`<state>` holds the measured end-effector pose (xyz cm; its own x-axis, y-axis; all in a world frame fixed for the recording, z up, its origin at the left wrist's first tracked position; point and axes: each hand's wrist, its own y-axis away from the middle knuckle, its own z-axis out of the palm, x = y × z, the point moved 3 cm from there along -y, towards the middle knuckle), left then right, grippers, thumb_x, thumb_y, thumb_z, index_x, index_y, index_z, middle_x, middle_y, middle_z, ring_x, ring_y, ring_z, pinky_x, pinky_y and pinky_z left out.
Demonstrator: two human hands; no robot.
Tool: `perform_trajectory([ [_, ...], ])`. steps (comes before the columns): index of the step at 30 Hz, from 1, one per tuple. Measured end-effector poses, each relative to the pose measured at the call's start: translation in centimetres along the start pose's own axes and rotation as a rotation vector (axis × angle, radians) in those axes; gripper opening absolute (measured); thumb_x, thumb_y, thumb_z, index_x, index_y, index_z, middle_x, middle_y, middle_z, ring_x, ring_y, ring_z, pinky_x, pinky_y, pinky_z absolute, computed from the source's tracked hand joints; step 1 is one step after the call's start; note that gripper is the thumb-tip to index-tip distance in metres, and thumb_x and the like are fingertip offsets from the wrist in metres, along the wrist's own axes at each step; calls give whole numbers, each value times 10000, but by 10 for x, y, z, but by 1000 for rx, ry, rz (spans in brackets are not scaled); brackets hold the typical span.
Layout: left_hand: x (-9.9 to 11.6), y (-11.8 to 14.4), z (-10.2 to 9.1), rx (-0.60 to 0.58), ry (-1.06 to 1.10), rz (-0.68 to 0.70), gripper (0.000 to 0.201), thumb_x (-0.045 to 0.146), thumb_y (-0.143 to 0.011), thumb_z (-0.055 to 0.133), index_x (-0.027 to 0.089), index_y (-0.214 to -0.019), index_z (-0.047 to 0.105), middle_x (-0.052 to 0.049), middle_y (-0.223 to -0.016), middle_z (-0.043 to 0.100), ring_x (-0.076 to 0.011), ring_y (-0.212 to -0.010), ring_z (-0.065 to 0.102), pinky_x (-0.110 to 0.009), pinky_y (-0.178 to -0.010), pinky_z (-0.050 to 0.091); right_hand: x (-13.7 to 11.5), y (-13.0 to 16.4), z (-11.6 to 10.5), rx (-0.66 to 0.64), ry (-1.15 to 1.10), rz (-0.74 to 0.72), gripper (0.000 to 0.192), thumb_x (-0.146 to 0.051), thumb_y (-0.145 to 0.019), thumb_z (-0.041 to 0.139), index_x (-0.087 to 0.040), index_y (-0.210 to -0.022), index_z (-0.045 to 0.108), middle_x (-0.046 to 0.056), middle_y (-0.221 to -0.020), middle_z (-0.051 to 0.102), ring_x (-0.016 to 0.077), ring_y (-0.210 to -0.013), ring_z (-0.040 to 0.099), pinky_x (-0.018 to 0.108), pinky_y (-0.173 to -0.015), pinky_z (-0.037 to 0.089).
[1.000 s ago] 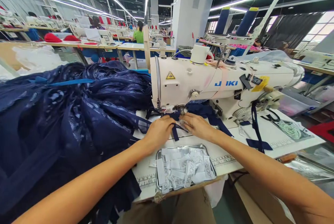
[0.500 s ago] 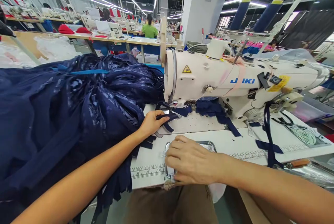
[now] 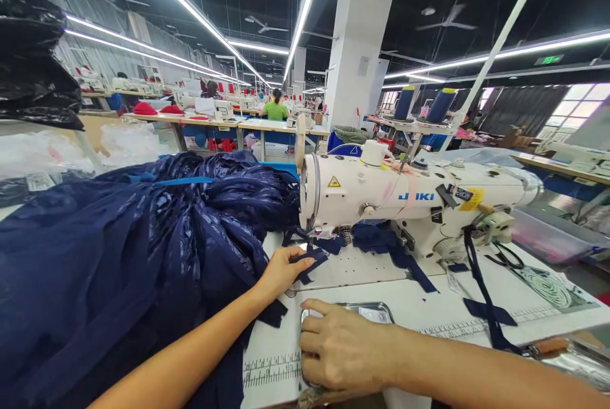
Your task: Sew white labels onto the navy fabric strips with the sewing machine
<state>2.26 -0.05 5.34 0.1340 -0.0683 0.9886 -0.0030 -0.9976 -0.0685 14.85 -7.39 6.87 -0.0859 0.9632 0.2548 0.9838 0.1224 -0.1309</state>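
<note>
My left hand (image 3: 282,272) pinches a navy fabric strip (image 3: 314,260) on the machine bed, just below the needle area of a white JUKI sewing machine (image 3: 352,196). The strip lies flat, one end pointing right. My right hand (image 3: 336,344) rests over a shallow metal tray (image 3: 385,307) at the table's front, fingers curled down into it. Whatever is under those fingertips is hidden. White printed labels (image 3: 372,314) show in the tray beyond the knuckles. A large heap of navy garments (image 3: 143,269) spreads left of my left forearm, reaching the machine.
Navy scraps (image 3: 376,239) lie behind the needle area. Black-handled scissors (image 3: 506,255) and a coiled pale green cord (image 3: 548,288) sit at the right. A printed ruler (image 3: 271,368) runs along the front edge. A person in green (image 3: 275,110) sits far ahead.
The view has tilted up, so the table sits lower in the picture. My left hand still holds the strip by the needle, and my right hand stays over the tray, its fingers curled.
</note>
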Motion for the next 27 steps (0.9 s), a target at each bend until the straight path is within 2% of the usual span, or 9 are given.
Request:
perform_trajectory([
  [3,2,2,0,13,44,-18,278,393,-532,655,138,-519,546,43,-485,456,-67,-458,368,-186,-424,277,2,2,4,14,-37,42,209,-351,-805,473,-193,-674,511,15,-652,555,160,-626,467,376,-899,312],
  [6,5,4,-1,23,55,-21,294,401,-533,660,139,-506,530,51,-475,431,-58,-451,340,-179,-416,257,10,9,3,99,-158,211,19,-197,-749,475,-193,-734,485,19,-677,573,153,-639,488,362,-916,319],
  [11,10,7,-1,20,64,-39,298,415,-540,661,137,-530,554,47,-486,447,-59,-439,342,-182,-395,248,36,38,-6,514,-669,708,106,-134,-728,413,-194,-774,486,40,-776,595,159,-769,537,329,-776,414],
  [14,13,8,2,-5,74,-51,303,421,-533,670,130,-564,592,32,-515,491,-66,-448,371,-184,-396,261,50,53,0,670,-935,985,75,-216,-752,450,-190,-740,519,44,-795,598,165,-783,548,324,-738,430],
  [16,14,8,4,-21,86,-57,305,419,-525,680,127,-582,611,24,-534,515,-69,-460,390,-184,-403,272,57,56,6,769,-1080,1092,130,-308,-738,510,-186,-705,541,57,-876,598,179,-832,547,335,-763,429],
  [19,14,9,6,-43,102,-82,313,423,-521,694,128,-588,615,22,-534,527,-73,-463,403,-188,-413,293,64,49,14,903,-1274,1155,229,-409,-665,601,-181,-667,585,71,-1027,571,206,-939,527,344,-824,406],
  [21,12,10,7,-59,104,-106,334,439,-516,702,126,-587,608,27,-515,516,-69,-450,393,-188,-411,292,68,40,18,953,-1345,1153,252,-430,-630,633,-181,-658,614,71,-1044,569,216,-973,514,346,-859,381],
  [27,12,14,6,-112,144,-170,408,525,-563,664,135,-538,547,60,-430,404,-47,-389,301,-181,-377,212,83,23,24,988,-1347,1150,210,-376,-603,637,-171,-571,609,45,-838,605,194,-840,540,331,-830,369],
])
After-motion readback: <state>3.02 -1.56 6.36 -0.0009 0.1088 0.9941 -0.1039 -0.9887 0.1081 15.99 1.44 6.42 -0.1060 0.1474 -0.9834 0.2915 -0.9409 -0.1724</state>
